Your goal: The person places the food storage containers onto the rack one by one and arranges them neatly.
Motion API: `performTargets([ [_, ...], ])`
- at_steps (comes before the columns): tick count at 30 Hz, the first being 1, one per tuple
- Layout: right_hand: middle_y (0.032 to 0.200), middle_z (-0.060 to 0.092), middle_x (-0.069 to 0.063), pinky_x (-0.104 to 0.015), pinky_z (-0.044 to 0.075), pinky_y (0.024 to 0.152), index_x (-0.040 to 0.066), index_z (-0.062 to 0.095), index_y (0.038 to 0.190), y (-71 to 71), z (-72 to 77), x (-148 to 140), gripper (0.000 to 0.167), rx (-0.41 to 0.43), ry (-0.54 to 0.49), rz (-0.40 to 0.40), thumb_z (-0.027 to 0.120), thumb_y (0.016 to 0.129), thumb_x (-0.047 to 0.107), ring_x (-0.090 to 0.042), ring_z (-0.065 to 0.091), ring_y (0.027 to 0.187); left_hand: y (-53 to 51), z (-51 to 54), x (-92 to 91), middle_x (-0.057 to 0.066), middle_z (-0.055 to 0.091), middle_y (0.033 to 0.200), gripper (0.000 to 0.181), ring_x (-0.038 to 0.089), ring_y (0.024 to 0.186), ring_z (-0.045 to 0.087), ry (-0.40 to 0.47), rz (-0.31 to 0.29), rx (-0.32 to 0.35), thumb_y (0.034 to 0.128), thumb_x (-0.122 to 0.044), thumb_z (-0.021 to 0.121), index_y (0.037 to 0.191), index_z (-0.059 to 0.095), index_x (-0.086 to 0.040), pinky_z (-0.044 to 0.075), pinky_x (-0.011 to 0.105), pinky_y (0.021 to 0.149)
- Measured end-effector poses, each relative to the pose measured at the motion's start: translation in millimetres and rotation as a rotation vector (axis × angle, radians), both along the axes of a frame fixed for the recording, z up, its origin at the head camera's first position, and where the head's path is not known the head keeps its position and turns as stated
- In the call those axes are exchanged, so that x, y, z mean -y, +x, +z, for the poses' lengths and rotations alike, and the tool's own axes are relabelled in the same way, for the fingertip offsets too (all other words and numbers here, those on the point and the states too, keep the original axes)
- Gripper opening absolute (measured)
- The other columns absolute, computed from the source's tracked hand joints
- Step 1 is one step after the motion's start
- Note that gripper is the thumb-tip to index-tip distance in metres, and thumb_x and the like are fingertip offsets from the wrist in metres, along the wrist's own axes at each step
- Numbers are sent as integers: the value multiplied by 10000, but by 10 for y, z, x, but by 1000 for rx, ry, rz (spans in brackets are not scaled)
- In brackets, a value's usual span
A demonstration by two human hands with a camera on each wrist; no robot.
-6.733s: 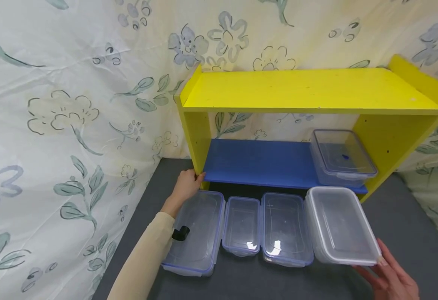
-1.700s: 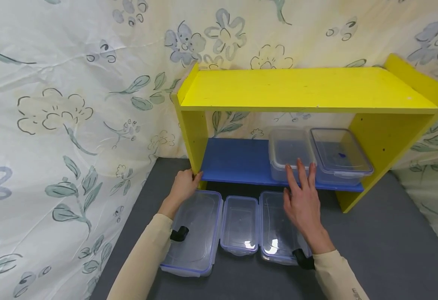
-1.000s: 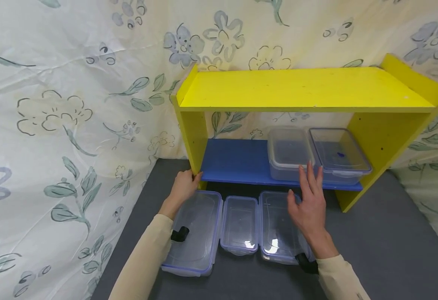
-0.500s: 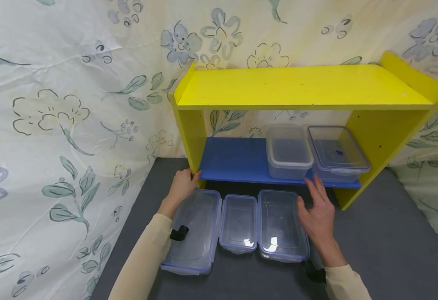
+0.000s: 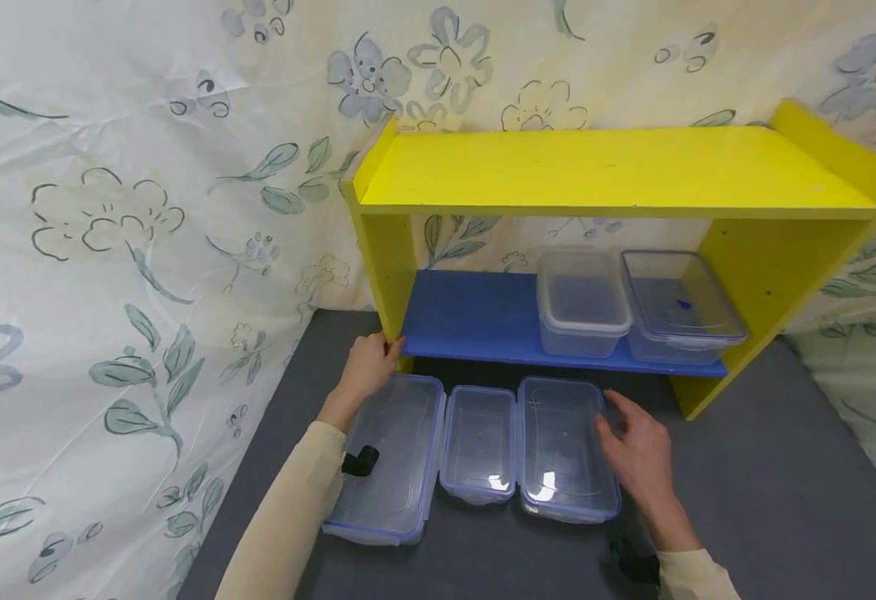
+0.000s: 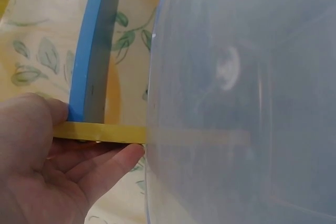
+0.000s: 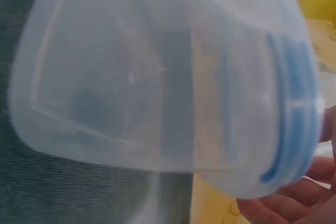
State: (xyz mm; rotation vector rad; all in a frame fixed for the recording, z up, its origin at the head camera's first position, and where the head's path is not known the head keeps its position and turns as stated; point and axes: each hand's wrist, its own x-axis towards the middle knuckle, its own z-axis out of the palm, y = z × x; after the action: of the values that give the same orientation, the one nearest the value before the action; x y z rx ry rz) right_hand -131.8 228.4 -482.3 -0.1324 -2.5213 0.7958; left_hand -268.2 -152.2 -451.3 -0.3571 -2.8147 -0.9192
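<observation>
In the head view my left hand (image 5: 366, 367) grips the lower left side panel of a yellow and blue shelf unit (image 5: 483, 312). The left wrist view shows that hand (image 6: 79, 166) with the thumb and fingers on opposite sides of the yellow panel edge (image 6: 113, 132). My right hand (image 5: 638, 454) is at the right edge of a clear food container (image 5: 567, 433) with a blue-rimmed lid, thumb and index finger beside the lid. Its fingers (image 7: 278, 208) show beside the container's lid (image 7: 294, 114) in the right wrist view; whether they touch it I cannot tell.
A frosted-lid container (image 5: 583, 292) and a blue-rimmed container (image 5: 681, 287) stand side by side on the blue shelf board's right half. A small container (image 5: 478, 442) and a large container (image 5: 407, 467) lie left of the right-hand one on the dark table (image 5: 768, 500). Patterned cloth (image 5: 145, 250) hangs behind.
The frosted-lid container has moved from the table onto the blue shelf board. My right hand has left it and come down to the container on the table. The left hand has stayed put.
</observation>
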Motion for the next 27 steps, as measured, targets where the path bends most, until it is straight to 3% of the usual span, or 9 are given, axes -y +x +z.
performTargets([
  [3,1147,676,-245,-539,508,675,12,649,1196,29,-54,-26,362,-1,1,13,675,847,102,-358,675,731,-19,15,-14,6,403,514,403,135,392,381,-1,-1,4,1016,-328,505,717,543,-61,278,235,393],
  [7,1113,685,-232,-475,474,578,11,647,1195,73,-165,-51,368,-12,14,29,677,837,95,-245,581,569,-18,16,-14,6,401,519,398,137,398,381,-2,5,14,1015,-332,505,723,540,-64,279,238,399],
  [10,1092,688,-241,-496,482,614,25,631,1221,102,-261,-61,376,26,-17,18,663,860,125,-274,616,607,-12,8,-8,7,403,523,397,137,398,383,-2,8,19,1015,-338,503,726,536,-68,281,237,399],
  [14,1219,640,-261,-565,511,835,32,554,1328,131,-322,-71,433,157,-158,10,612,934,200,-418,676,993,-10,-1,-8,9,402,526,394,138,398,383,2,12,23,1015,-339,504,731,536,-67,280,235,397],
  [17,1318,576,-266,-551,493,922,33,472,1406,167,-338,-90,515,293,-281,10,547,984,318,-429,618,1137,-8,-5,-9,9,403,525,392,139,401,385,3,12,17,1014,-332,507,730,537,-65,282,238,399],
  [22,1383,506,-297,-546,465,972,19,367,1473,237,-367,-126,691,500,-440,30,424,998,518,-428,544,1229,-5,-5,-10,6,397,526,389,139,406,382,2,12,12,1013,-326,511,721,529,-69,281,240,403],
  [25,1400,488,-296,-498,479,964,10,345,1483,263,-390,-145,734,545,-487,44,405,991,552,-413,534,1236,-4,2,-13,4,394,525,389,137,405,379,-3,16,9,1012,-324,513,715,524,-73,278,238,402],
  [27,1408,477,-298,-400,511,917,6,336,1486,288,-400,-158,743,561,-510,48,412,989,553,-398,532,1233,-3,10,-19,5,398,526,385,137,407,381,-3,13,8,1013,-319,513,720,527,-70,278,239,402],
])
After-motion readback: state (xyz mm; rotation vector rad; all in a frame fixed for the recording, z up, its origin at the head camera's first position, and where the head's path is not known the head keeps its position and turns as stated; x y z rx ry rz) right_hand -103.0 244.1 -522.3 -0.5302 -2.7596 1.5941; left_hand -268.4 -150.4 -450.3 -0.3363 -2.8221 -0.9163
